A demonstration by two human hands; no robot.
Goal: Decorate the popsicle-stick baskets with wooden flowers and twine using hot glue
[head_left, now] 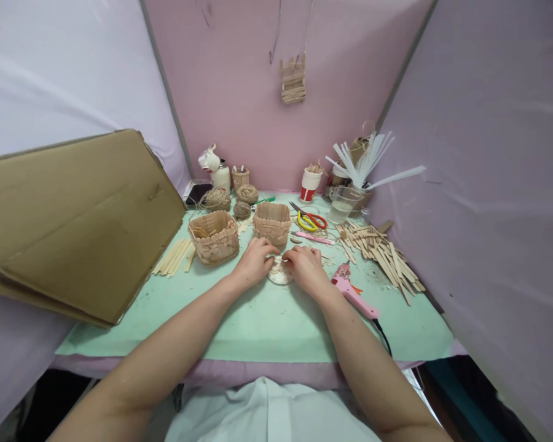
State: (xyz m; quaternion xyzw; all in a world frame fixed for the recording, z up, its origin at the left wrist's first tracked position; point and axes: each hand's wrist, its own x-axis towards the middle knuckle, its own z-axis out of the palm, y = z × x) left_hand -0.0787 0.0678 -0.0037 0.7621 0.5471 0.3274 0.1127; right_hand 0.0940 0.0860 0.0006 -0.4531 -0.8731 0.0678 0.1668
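Note:
My left hand [256,263] and my right hand [305,266] meet over a small, round, whitish disc [280,274] with pale bits on it. Both have their fingers curled to a pinch at its far side; whatever lies between the fingertips is too small to make out. Just beyond them stands an empty woven basket [271,226] of wood strips. A second woven basket [214,239], left of my left hand, has wood strips inside. To the right of my right hand lies a pink glue gun [354,296] with a black cord.
Loose wooden sticks [387,258] are heaped at right, and more sticks [174,256] lie at left. Scissors [309,220], a pink pen-like tool [313,237], twine balls [247,194], a clear cup [343,205] and a red-white cup [310,184] stand farther back. Large cardboard [83,227] leans at left.

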